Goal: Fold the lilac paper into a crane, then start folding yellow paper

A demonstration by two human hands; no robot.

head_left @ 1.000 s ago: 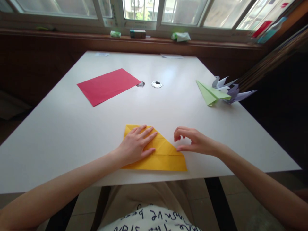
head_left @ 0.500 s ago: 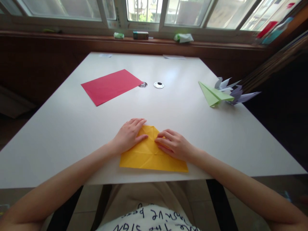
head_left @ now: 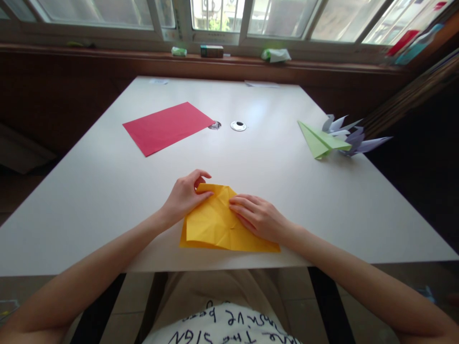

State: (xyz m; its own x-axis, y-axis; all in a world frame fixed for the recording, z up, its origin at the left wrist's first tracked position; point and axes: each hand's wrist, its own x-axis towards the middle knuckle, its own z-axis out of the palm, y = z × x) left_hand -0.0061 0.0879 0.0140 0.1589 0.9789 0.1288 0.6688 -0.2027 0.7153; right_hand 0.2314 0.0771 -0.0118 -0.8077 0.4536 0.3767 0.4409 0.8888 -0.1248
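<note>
A creased, folded sheet of yellow paper (head_left: 211, 222) lies near the front edge of the white table. My left hand (head_left: 184, 193) pinches its upper left corner between thumb and fingers, and the top layer on that side is lifted, with a gap showing at the lower left. On the right part of the sheet rests my right hand (head_left: 258, 215), its fingers together and pressing the paper down beside the centre crease.
A red paper sheet (head_left: 167, 128) lies at the back left of the table (head_left: 107, 200). Two round cable holes are near it, one with a cover (head_left: 238, 125). At the right edge sit a green paper plane (head_left: 319, 141) and folded white and purple paper shapes (head_left: 355, 143).
My left hand has gone from lying flat on the paper to gripping its upper left corner. That side's top layer has risen. My right hand stays pressed on the sheet.
</note>
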